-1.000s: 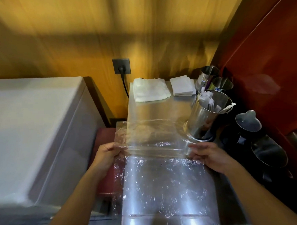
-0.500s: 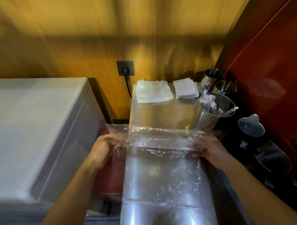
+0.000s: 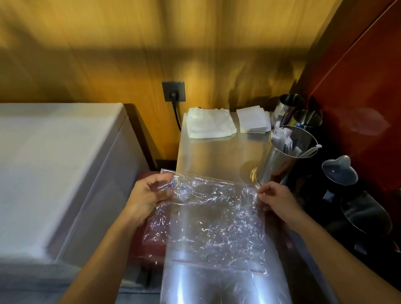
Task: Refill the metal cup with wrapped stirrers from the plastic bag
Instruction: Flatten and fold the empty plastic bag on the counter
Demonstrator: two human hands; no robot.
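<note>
A clear, crinkled plastic bag (image 3: pixel 211 220) lies spread flat over the near half of a steel counter (image 3: pixel 218 155). My left hand (image 3: pixel 146 198) grips its far left corner. My right hand (image 3: pixel 275 197) pinches its far right corner. I see no stirrers inside the bag. Just beyond my right hand stands the shiny metal cup (image 3: pixel 280 162), with white paper-wrapped stirrers (image 3: pixel 286 141) poking out of its mouth; one leans over the right rim.
A folded white cloth (image 3: pixel 208 125) and a stack of paper napkins (image 3: pixel 253 119) lie at the counter's back. Two smaller metal cups (image 3: pixel 306 119) stand behind the cup. Dark jugs (image 3: pixel 340 173) crowd the right side. A white chest-like unit (image 3: pixel 46 172) fills the left.
Both hands have lowered the bag's far edge toward the counter and drawn it nearer, so the bag now lies flatter. The cup has not moved.
</note>
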